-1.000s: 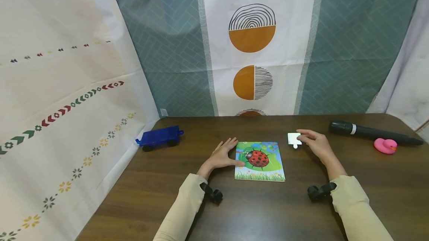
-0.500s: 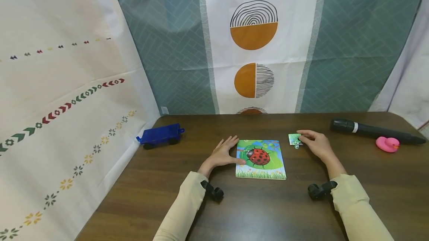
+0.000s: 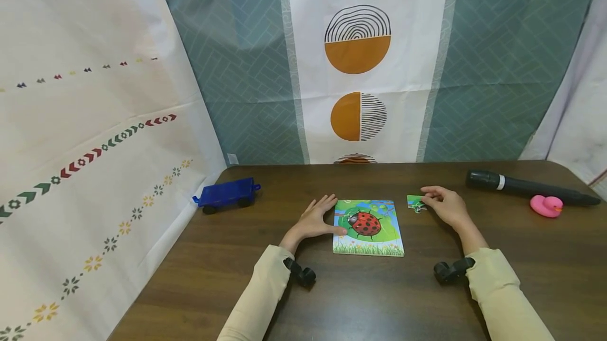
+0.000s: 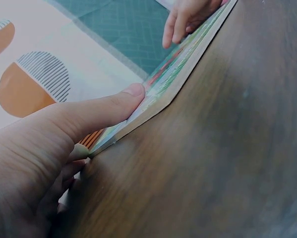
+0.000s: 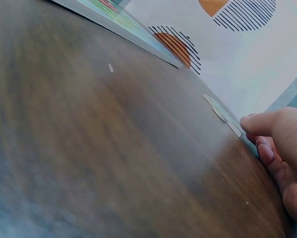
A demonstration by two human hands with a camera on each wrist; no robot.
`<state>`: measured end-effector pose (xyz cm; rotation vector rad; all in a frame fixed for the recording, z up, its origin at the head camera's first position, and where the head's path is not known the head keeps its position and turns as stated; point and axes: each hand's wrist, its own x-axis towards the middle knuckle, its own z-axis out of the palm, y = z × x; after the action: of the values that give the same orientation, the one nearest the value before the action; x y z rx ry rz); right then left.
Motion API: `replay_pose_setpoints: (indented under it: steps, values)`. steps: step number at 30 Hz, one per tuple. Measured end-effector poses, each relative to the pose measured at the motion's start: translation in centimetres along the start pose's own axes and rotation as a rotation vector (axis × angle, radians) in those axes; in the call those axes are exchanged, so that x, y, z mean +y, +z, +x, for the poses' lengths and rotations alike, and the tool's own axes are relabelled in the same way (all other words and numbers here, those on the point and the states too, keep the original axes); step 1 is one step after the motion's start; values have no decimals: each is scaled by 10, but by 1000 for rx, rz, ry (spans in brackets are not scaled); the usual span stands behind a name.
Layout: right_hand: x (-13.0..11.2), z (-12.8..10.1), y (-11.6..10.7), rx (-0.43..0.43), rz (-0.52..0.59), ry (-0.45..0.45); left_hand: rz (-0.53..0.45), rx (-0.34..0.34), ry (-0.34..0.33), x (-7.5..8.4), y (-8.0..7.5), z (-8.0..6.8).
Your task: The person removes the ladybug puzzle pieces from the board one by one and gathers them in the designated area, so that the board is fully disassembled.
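A square ladybug puzzle lies flat on the brown table, mid-view in the head view. My left hand rests at its left side, thumb on top of the picture and fingers stretched out along the far left edge. To the right of the puzzle is a small green jigsaw puzzle piece, with one knob pointing toward me. My right hand pinches this piece at its right edge. In the right wrist view the thin piece sits low at the table surface, by the thumb tip; the exact contact is partly hidden.
A blue toy wagon stands at the far left. Toward the far right lie a large black pen-shaped object and a pink toy duck. Patterned cloth hangs behind the table, and a white cloth hangs on the left.
The piece at my right hand has tipped: its top went from glaring white to plainly green, and it looks flatter now. My left hand and the ladybug puzzle have stayed put.
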<state>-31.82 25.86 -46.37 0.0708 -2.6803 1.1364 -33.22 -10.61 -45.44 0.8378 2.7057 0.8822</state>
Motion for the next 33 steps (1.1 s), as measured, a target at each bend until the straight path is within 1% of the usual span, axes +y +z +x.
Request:
replay_pose_setpoints:
  steps: [7, 15, 19, 22, 27, 31, 33]
  values:
    - [-1, 2, -1, -17, -17, 3, 16, -10, 0, -3, 0, 5]
    - [-1, 5, 2, 12, -45, -8, 12, -5, -6, -4, -1, 5]
    - [-8, 2, 4, 61, 12, 12, 6, -3, 1, -5, 0, 3]
    - [-20, 1, 8, 75, 66, 14, 4, -8, -3, -5, 1, 1]
    - [-48, 3, 22, -4, 128, -29, 8, -7, -10, -2, 1, 0]
    - [-69, 4, 40, -92, 186, -62, 15, -2, -15, -1, 1, 1]
    - [-78, 5, 51, -153, 203, -72, 17, 1, -19, -1, 2, 1]
